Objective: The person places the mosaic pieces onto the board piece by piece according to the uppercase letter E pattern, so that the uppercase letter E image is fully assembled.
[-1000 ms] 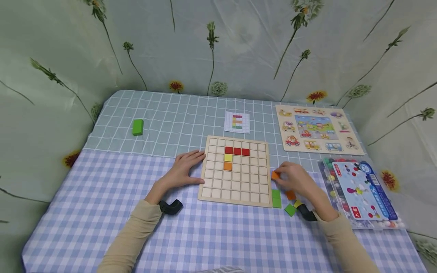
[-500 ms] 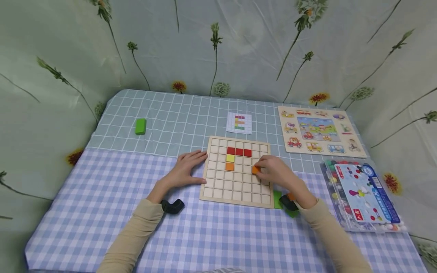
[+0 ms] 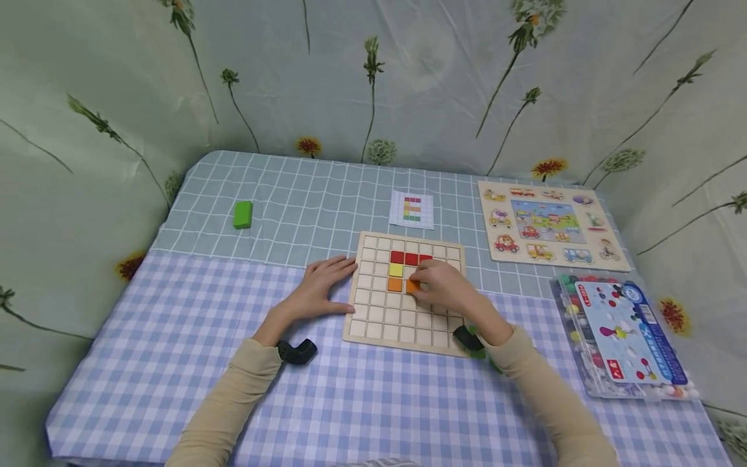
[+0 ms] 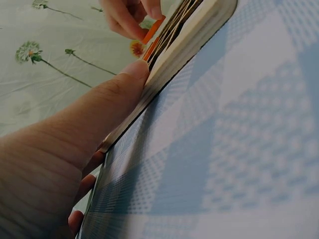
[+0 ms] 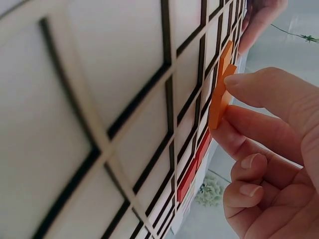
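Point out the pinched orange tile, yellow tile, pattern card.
Pinched orange tile [image 5: 220, 103], right wrist view, middle of exposed side.
Yellow tile [image 3: 396, 270], head view, centre of top face.
Pattern card [image 3: 412, 209], head view, printed middle.

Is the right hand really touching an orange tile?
Touching. The right wrist view shows the right hand pinching one orange tile, skin against its surface.

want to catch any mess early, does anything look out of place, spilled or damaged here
Nothing looks spilled or damaged. Mildly odd: the green block sits alone on the far left of the table, away from the grid board. The orange tile not seated in a cell is no fault; the right hand is pinching it.
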`<action>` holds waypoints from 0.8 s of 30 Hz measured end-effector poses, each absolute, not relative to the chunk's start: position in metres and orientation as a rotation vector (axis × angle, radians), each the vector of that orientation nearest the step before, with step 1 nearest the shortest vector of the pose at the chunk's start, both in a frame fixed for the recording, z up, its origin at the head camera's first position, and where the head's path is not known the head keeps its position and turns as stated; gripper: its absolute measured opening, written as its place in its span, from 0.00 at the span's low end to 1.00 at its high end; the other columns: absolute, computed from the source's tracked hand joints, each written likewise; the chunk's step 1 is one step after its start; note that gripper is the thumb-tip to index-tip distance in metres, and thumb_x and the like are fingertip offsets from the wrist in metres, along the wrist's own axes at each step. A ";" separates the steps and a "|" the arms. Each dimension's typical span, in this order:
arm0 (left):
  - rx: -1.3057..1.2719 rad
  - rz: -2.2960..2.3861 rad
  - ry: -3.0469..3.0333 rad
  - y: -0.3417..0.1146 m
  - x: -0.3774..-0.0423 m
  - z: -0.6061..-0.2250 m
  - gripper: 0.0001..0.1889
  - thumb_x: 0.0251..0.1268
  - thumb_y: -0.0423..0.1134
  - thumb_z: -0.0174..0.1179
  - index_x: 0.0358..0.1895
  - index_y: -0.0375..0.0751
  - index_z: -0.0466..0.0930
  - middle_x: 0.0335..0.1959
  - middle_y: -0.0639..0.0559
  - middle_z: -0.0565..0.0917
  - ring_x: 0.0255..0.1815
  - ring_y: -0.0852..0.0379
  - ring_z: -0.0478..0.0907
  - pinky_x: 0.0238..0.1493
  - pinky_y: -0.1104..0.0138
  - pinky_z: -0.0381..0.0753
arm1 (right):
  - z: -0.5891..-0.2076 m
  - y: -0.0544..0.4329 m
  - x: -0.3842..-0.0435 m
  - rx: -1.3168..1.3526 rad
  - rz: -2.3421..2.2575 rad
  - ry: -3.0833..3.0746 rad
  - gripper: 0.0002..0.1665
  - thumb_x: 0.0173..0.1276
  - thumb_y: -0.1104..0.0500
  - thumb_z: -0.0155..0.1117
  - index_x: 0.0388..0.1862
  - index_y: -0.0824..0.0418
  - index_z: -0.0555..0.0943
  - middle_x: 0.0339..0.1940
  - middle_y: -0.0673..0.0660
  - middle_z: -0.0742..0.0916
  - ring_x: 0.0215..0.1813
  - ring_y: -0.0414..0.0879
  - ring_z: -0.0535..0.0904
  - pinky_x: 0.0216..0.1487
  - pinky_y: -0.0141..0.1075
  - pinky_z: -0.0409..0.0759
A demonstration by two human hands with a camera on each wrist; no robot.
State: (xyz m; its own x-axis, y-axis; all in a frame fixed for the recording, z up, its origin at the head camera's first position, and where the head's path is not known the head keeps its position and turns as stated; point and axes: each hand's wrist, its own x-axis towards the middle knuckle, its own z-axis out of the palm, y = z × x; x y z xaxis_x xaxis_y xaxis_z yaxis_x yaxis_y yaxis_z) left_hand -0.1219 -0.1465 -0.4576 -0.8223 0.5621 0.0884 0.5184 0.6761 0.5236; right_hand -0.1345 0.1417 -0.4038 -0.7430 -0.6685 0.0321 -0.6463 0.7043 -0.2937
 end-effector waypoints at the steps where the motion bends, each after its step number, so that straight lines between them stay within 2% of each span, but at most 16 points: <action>1: 0.905 0.837 2.804 -0.146 -0.122 -0.457 0.47 0.46 0.57 0.69 0.70 0.42 0.61 0.72 0.47 0.63 0.75 0.46 0.54 0.65 0.46 0.53 | -0.404 0.141 -0.135 -1.098 -0.439 2.830 0.11 0.56 0.62 0.68 0.37 0.65 0.87 0.34 0.57 0.87 0.35 0.46 0.80 0.42 0.37 0.79; 8: 0.907 0.835 2.805 -0.146 -0.122 -0.457 0.47 0.46 0.57 0.69 0.70 0.42 0.61 0.73 0.47 0.63 0.75 0.46 0.54 0.66 0.46 0.52 | -0.405 0.136 -0.135 -1.068 -0.410 2.827 0.11 0.57 0.62 0.67 0.38 0.64 0.87 0.36 0.57 0.87 0.39 0.47 0.81 0.44 0.37 0.80; 24: 0.897 0.847 2.801 -0.146 -0.123 -0.459 0.47 0.46 0.56 0.69 0.70 0.42 0.61 0.72 0.47 0.63 0.75 0.46 0.54 0.65 0.46 0.52 | -0.406 0.132 -0.132 -0.992 -0.374 2.852 0.09 0.58 0.62 0.65 0.37 0.64 0.87 0.35 0.56 0.85 0.38 0.46 0.78 0.43 0.37 0.78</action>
State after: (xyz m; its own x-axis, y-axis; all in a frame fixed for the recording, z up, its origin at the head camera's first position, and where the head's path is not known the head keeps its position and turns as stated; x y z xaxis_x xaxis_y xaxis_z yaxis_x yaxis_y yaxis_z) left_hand -0.1227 -0.1461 -0.4589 -0.8252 0.5579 0.0877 0.5131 0.6756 0.5294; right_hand -0.1318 0.1316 -0.4060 -0.7830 -0.6219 -0.0121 -0.5978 0.7577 -0.2620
